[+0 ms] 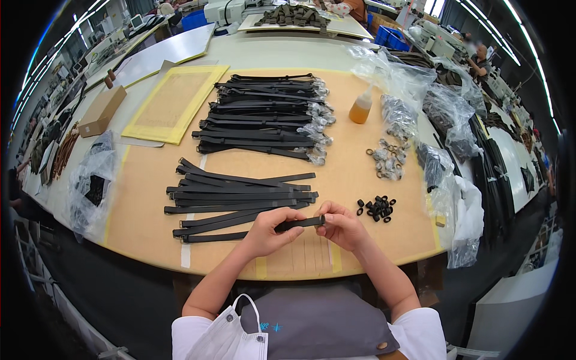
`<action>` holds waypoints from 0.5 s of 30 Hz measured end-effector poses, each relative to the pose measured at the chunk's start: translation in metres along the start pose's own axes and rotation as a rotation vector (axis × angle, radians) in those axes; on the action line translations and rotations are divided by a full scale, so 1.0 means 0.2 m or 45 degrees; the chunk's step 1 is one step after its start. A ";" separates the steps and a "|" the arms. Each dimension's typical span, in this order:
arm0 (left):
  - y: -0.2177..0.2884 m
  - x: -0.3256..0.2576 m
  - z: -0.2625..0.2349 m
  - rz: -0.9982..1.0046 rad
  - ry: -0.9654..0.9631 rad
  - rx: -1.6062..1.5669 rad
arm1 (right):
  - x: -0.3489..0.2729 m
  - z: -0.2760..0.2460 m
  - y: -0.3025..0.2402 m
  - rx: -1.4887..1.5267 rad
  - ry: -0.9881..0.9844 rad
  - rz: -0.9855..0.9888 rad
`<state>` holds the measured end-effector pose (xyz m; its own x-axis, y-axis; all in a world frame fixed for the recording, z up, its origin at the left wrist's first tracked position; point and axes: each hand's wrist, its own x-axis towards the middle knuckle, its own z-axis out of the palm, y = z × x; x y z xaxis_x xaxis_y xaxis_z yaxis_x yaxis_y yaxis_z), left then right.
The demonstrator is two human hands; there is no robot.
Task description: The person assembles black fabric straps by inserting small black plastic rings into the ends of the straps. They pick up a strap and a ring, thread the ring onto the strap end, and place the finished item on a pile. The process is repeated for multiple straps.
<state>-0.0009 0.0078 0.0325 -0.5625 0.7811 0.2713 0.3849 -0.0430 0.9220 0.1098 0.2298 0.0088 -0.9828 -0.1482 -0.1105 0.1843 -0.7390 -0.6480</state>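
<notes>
A white face mask (231, 336) hangs at the lower edge over a grey apron (324, 321), partly cut off by the frame. Above it, the left hand (270, 231) and right hand (343, 225) pinch a black strap (300, 224) between them at the near edge of the tan table (150, 180) — left fingers closed on its left part, right fingers closed on its right end, the strap lying level betw. the two grips. What the right fingertips do at the strap's tip is hidden behind the fingers.

Just left, a loose pile of black straps (240, 201) fans across the table, touching the left hand's side. Right of the right hand sits a cluster of small black loops (377, 209), near but apart. Farther back: metal rings (387, 159), some in clear wrap, an amber squeeze bottle (361, 108) and a neat stack of finished straps (264, 117) w/ wrapped ends. A yellow-edged board (174, 102) and cardboard box (102, 111) lie at left; clear plastic bags (444, 108) crowd the right — contents hard to make out.
</notes>
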 end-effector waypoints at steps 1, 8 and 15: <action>0.01 0.00 0.00 0.013 -0.023 -0.026 | 0.00 -0.02 0.02 0.061 -0.062 0.042; 0.04 -0.02 0.04 -0.044 0.059 -0.006 | 0.01 0.04 0.07 -0.197 -0.019 -0.097; 0.11 -0.02 0.02 -0.076 0.011 -0.055 | -0.04 -0.01 0.07 -0.100 -0.113 0.025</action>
<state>0.0137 0.0062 0.0501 -0.5901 0.7774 0.2177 0.3188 -0.0233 0.9475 0.1192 0.2221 -0.0010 -0.9732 -0.2224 -0.0585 0.1982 -0.6821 -0.7039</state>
